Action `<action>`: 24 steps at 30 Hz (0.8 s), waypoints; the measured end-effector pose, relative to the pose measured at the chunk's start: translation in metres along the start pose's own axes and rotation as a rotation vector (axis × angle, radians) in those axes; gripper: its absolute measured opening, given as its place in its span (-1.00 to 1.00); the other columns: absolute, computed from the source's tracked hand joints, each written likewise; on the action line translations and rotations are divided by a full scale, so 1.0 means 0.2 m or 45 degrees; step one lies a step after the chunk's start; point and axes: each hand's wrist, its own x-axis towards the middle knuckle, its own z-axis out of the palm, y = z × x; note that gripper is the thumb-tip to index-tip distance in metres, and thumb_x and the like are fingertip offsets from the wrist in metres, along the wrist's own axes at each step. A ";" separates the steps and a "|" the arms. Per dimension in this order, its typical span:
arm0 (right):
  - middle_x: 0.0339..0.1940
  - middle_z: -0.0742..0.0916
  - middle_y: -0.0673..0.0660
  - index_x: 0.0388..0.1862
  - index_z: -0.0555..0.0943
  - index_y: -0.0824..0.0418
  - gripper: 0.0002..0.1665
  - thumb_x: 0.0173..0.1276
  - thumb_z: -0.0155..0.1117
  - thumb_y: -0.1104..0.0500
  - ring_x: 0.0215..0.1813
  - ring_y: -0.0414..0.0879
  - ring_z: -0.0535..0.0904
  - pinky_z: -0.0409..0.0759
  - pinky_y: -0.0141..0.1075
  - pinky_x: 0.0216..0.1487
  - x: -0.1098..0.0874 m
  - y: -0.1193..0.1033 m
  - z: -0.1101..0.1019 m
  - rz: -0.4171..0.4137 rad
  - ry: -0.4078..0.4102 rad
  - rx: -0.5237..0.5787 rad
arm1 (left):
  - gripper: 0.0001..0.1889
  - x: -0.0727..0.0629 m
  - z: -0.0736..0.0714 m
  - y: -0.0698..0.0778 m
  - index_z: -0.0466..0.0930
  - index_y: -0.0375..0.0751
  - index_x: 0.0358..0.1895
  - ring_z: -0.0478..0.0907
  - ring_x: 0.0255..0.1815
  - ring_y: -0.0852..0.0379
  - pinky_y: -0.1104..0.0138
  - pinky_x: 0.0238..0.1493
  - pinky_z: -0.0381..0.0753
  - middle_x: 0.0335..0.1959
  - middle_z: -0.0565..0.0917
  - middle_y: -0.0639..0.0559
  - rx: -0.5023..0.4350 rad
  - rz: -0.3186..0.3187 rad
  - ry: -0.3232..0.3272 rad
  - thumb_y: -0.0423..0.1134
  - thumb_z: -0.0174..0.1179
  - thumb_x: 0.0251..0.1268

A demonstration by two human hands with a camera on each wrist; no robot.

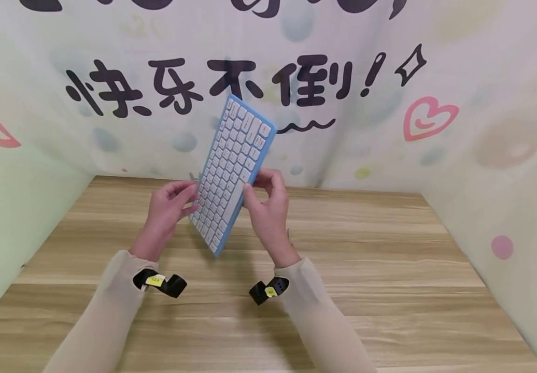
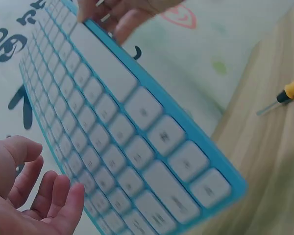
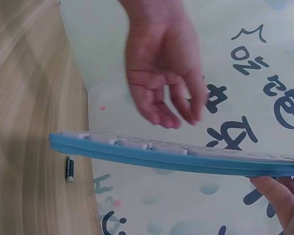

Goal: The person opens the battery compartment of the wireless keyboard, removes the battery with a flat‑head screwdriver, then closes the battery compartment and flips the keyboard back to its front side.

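A keyboard with white keys and a blue frame is held up on a slant over the table, keys facing me. My right hand pinches its right long edge, thumb on the key side and fingers behind. Beside the opposite edge is my left hand, its fingers loosely bent. In the left wrist view a small gap shows between the left fingers and the keyboard. The right wrist view shows the blue side edge of the keyboard, with the left hand apart from it.
On the wooden table lie a screwdriver with a yellow and black handle, and a small dark battery. A printed white backdrop stands behind the table. Black camera bands sit on both wrists.
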 end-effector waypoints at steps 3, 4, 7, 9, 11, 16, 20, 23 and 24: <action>-0.10 0.52 0.26 -0.05 0.36 0.45 -0.74 0.27 0.02 0.45 -0.11 0.05 0.46 0.56 -0.28 -0.23 0.01 -0.07 0.00 -0.021 0.016 0.013 | -0.55 -0.01 -0.02 -0.06 0.37 -0.37 0.13 0.46 -0.13 0.12 0.38 -0.12 0.54 -0.11 0.46 -0.06 -0.021 -0.049 0.019 -0.14 0.11 0.29; -0.10 0.52 0.28 -0.05 0.35 0.47 -0.74 0.26 0.01 0.46 -0.12 0.07 0.45 0.54 -0.27 -0.20 0.01 -0.08 0.00 -0.032 0.021 0.011 | -0.56 -0.01 -0.02 -0.09 0.38 -0.37 0.12 0.46 -0.14 0.13 0.37 -0.11 0.54 -0.13 0.47 -0.05 -0.031 -0.063 0.029 -0.15 0.11 0.29; -0.11 0.51 0.30 -0.06 0.35 0.50 -0.73 0.25 0.00 0.48 -0.14 0.07 0.45 0.55 -0.25 -0.20 0.02 -0.12 0.00 -0.055 0.031 0.020 | -0.57 -0.02 -0.03 -0.14 0.37 -0.35 0.12 0.45 -0.15 0.18 0.32 -0.06 0.52 -0.15 0.47 0.02 -0.032 -0.099 0.048 -0.16 0.11 0.29; -0.12 0.51 0.27 -0.06 0.35 0.47 -0.73 0.25 0.00 0.47 -0.14 0.06 0.45 0.58 -0.23 -0.25 0.04 -0.12 0.00 -0.061 0.037 0.032 | -0.58 -0.03 -0.03 -0.17 0.36 -0.34 0.13 0.44 -0.15 0.21 0.32 -0.04 0.52 -0.15 0.46 0.04 -0.004 -0.113 0.068 -0.16 0.10 0.30; -0.12 0.51 0.24 -0.04 0.35 0.44 -0.73 0.26 0.01 0.45 -0.14 0.02 0.46 0.61 -0.22 -0.32 0.05 -0.10 0.00 -0.079 0.040 0.044 | -0.58 -0.04 -0.03 -0.19 0.35 -0.33 0.14 0.41 -0.12 0.20 0.30 0.00 0.50 -0.13 0.44 0.05 0.018 -0.131 0.085 -0.16 0.09 0.31; -0.09 0.52 0.16 -0.02 0.37 0.36 -0.73 0.30 0.05 0.38 -0.14 -0.04 0.47 0.62 -0.22 -0.37 0.09 -0.02 -0.01 -0.128 0.040 0.059 | -0.56 -0.05 -0.02 -0.24 0.26 -0.27 0.20 0.40 -0.03 0.17 0.26 0.08 0.43 -0.05 0.38 0.04 -0.085 -0.197 0.055 -0.20 0.08 0.32; -0.09 0.53 0.14 -0.01 0.37 0.34 -0.72 0.30 0.06 0.34 -0.14 -0.04 0.48 0.62 -0.20 -0.39 0.09 -0.01 -0.01 -0.146 0.038 0.063 | -0.63 -0.06 -0.01 -0.26 0.23 -0.19 0.13 0.51 -0.11 0.21 0.32 0.03 0.46 -0.07 0.45 0.03 -0.360 -0.213 -0.020 -0.29 0.08 0.31; -0.09 0.53 0.13 -0.01 0.37 0.33 -0.72 0.30 0.05 0.35 -0.14 -0.05 0.48 0.62 -0.20 -0.39 0.09 0.00 -0.01 -0.141 0.039 0.064 | -0.67 -0.06 -0.01 -0.28 0.21 -0.14 0.08 0.55 -0.16 0.20 0.35 -0.01 0.49 -0.10 0.49 0.02 -0.554 -0.209 -0.088 -0.37 0.05 0.31; -0.09 0.53 0.12 -0.01 0.37 0.33 -0.72 0.30 0.05 0.36 -0.13 -0.05 0.48 0.62 -0.20 -0.38 0.09 0.00 -0.01 -0.138 0.041 0.064 | -0.67 -0.06 -0.01 -0.28 0.21 -0.13 0.07 0.55 -0.16 0.20 0.36 -0.02 0.49 -0.11 0.50 0.02 -0.593 -0.210 -0.105 -0.39 0.04 0.31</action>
